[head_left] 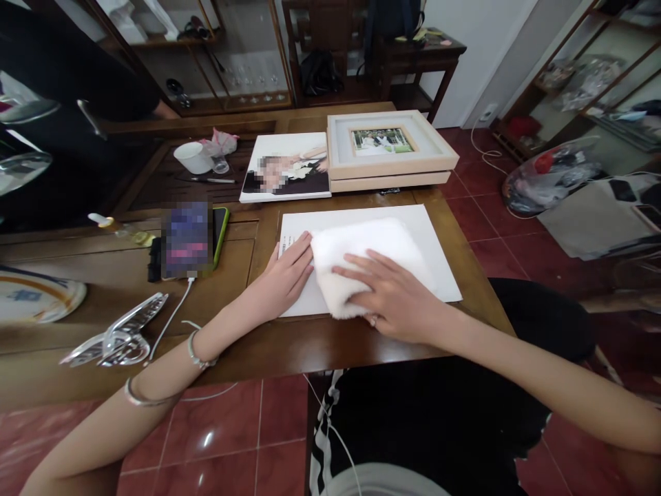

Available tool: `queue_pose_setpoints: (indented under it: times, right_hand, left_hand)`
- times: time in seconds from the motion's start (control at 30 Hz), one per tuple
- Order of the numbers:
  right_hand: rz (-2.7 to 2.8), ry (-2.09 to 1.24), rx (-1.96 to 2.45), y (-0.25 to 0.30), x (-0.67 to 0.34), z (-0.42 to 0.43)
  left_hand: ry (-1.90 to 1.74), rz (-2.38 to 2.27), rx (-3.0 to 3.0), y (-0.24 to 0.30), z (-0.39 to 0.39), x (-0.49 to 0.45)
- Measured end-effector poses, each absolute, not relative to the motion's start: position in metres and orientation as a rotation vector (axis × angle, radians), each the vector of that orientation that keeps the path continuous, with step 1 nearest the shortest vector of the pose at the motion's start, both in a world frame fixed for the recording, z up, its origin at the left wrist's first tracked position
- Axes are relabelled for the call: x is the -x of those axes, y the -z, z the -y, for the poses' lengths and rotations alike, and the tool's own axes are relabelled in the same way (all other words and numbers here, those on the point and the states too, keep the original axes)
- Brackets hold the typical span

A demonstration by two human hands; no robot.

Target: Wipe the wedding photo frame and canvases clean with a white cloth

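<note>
A white flat board (444,282) lies on the wooden table in front of me, with a small printed label near its left edge. My left hand (289,272) rests flat on the board's left side, fingers stretched out and close together, the fingertips at the edge of a white fluffy cloth (376,238). The folded cloth covers much of the board's middle. On the cloth's near right part is my right hand (395,293), its fingers spread over the top and the cloth's near edge bunched under it. A ring shows on this hand.
Beyond the board lie a photo panel (289,169) and stacked wooden frames (382,172). To the left are a phone (189,241) on a white cable, a dropper bottle (121,231), a paper cup (193,158) and a clear plastic piece (121,337). A person in dark clothes (77,62) stands far left.
</note>
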State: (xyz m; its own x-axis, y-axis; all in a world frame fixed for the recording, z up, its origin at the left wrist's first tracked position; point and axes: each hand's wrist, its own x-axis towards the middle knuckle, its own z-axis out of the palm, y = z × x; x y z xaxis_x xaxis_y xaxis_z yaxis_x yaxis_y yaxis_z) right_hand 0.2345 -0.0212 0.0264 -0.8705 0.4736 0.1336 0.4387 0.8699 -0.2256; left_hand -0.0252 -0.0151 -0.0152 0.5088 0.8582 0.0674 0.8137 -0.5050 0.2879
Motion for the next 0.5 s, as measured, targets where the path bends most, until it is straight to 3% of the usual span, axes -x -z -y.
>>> queue_pose_setpoints:
  times: [0.3,0.5]
  right_hand:
    - [2.7,-0.137,1.06,-0.019,-0.212,-0.051]
    - [2.817,-0.011,0.919,-0.011,-0.189,-0.037]
  left_hand:
    - [-0.332,-1.448,-2.413,0.011,0.016,0.023]
    - [-0.706,-1.443,-2.341,0.01,0.013,0.026]
